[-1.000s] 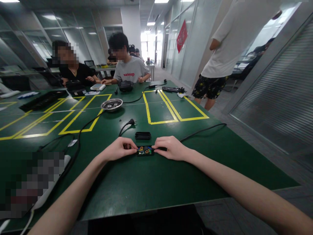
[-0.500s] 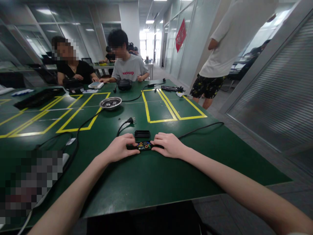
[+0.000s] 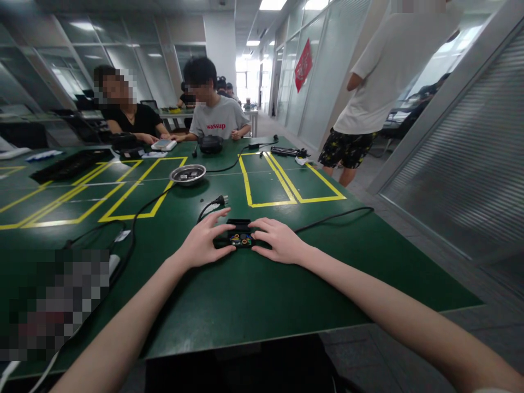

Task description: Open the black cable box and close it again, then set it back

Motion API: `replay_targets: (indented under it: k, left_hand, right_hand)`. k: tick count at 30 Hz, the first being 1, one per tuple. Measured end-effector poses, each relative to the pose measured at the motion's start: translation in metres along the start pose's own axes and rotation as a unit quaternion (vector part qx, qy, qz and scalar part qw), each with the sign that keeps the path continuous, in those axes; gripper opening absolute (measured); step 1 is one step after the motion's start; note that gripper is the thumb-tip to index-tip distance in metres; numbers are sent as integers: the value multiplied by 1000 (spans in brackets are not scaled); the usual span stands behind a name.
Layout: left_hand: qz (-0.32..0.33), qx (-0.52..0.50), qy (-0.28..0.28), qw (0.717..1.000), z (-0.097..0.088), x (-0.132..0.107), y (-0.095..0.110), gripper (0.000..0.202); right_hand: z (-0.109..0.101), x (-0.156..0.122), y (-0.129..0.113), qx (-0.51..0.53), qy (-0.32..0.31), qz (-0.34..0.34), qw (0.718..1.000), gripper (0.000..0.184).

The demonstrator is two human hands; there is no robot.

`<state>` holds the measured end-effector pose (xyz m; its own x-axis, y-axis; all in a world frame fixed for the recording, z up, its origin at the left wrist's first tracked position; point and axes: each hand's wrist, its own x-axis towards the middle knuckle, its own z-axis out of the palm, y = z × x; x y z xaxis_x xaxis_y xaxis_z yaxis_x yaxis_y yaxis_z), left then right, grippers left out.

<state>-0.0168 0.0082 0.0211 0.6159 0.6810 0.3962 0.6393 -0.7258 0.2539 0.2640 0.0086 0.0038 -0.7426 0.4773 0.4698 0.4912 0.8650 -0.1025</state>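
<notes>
A small black power adapter lies open on the green table, with coloured parts showing inside. Its black cover lies just behind it, touching or nearly so. My right hand pinches the adapter's right end, where a black cable runs off to the right. My left hand rests at the adapter's left end with its fingers stretched out; the index finger points toward the cover and the thumb lies against the adapter.
A black plug and its cord lie behind my hands. A metal bowl sits among yellow tape lines. Two people sit at the far end. Another person stands at the right. A white power strip lies left.
Both hands have pushed the open adapter away from me, up against the cover. My left hand's fingers have gone from curled on the adapter to stretched out.
</notes>
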Motion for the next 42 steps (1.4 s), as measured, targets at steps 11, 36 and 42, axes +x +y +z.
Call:
replay_targets:
  k: [11,36,42]
  left_hand:
    - [-70,-38,-46,996,18,4,-4,97]
    - [-74,-11,-75,994,21,4,1,79]
    - [-44,-3,-67,997,19,4,3,57]
  right_hand:
    - [4,-2,3,42,43,11,998,12]
    - [14,2,10,124,-9,92,988,32]
    - [13,3,3,66,-16,111,991,27]
